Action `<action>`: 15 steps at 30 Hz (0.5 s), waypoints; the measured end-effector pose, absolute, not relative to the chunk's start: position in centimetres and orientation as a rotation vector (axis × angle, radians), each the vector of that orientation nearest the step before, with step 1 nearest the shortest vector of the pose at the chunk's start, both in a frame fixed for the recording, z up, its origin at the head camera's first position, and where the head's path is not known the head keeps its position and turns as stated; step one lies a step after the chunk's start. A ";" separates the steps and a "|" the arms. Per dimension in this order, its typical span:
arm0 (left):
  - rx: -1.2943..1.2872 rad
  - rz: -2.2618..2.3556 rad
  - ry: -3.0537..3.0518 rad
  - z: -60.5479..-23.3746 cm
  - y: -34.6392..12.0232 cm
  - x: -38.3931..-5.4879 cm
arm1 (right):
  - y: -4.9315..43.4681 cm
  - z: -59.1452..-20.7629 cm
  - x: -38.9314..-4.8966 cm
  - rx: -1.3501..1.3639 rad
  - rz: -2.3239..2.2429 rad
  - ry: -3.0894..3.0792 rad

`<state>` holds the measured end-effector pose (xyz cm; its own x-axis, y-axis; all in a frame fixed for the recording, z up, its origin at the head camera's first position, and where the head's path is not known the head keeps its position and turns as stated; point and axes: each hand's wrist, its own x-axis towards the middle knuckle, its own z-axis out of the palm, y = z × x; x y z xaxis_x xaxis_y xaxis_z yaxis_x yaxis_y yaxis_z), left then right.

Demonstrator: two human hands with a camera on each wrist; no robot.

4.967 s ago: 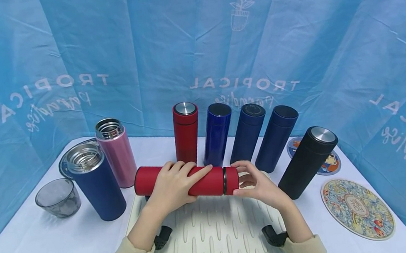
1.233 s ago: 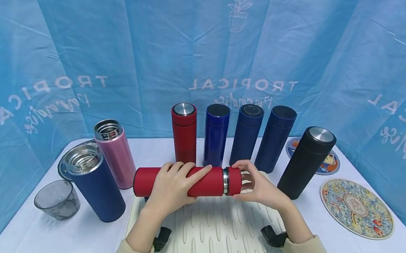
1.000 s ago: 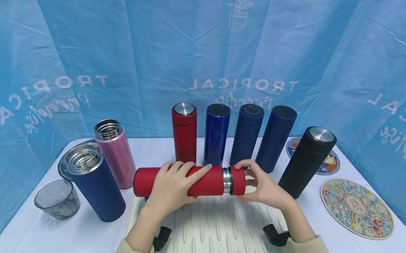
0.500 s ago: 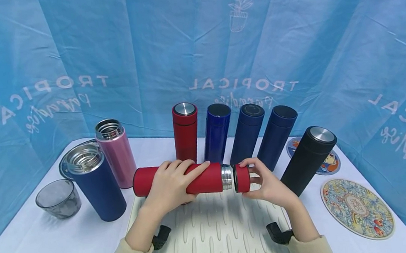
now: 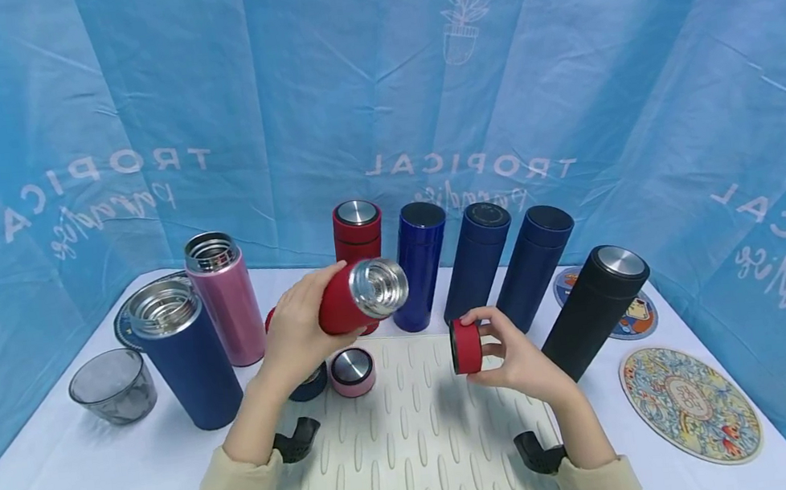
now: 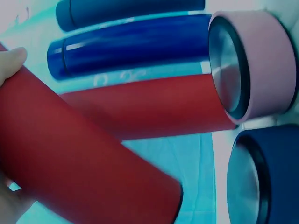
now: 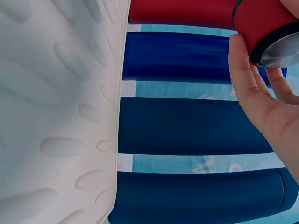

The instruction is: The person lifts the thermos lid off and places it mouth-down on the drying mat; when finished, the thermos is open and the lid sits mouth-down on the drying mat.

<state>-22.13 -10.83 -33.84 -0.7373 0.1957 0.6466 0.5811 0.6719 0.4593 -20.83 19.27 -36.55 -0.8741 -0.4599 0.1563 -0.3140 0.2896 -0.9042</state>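
Observation:
My left hand [image 5: 298,328] grips a red thermos flask [image 5: 343,299] that tilts with its bare steel mouth toward the head camera. In the left wrist view the body of that red flask [image 6: 79,154] runs diagonally. My right hand [image 5: 515,356] pinches the red lid [image 5: 467,346] between thumb and fingers, apart from the flask; the right wrist view shows this lid [image 7: 266,28] with its steel top. Below the left hand, a pink lid [image 5: 352,372] and a dark blue lid [image 5: 309,385] sit on the pale ribbed mat [image 5: 417,452].
Lidless navy [image 5: 191,365] and pink [image 5: 228,304] flasks stand left, beside a grey glass bowl [image 5: 114,386]. Behind the mat stand a capped red flask [image 5: 359,241] and several blue ones [image 5: 420,266]. A black flask [image 5: 593,315] and a patterned round coaster [image 5: 691,405] are at right.
The right hand has twisted and pulled the red lid off the flask. The left hand has then swung the flask from level to tilted, mouth toward the camera, uncovering the lids on the mat.

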 end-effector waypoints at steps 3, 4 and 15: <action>-0.442 -1.095 -2.343 -33.7 -11.5 -22.8 | 19.2 -36.5 -20.8 -0.735 -1.642 2.408; -0.390 -1.151 -2.345 -33.8 -11.7 -23.1 | 19.2 -36.5 -20.8 -0.737 -1.642 2.406; -0.183 -1.432 -2.261 -35.9 -13.1 -25.4 | 19.1 -36.5 -20.7 -0.731 -1.652 2.377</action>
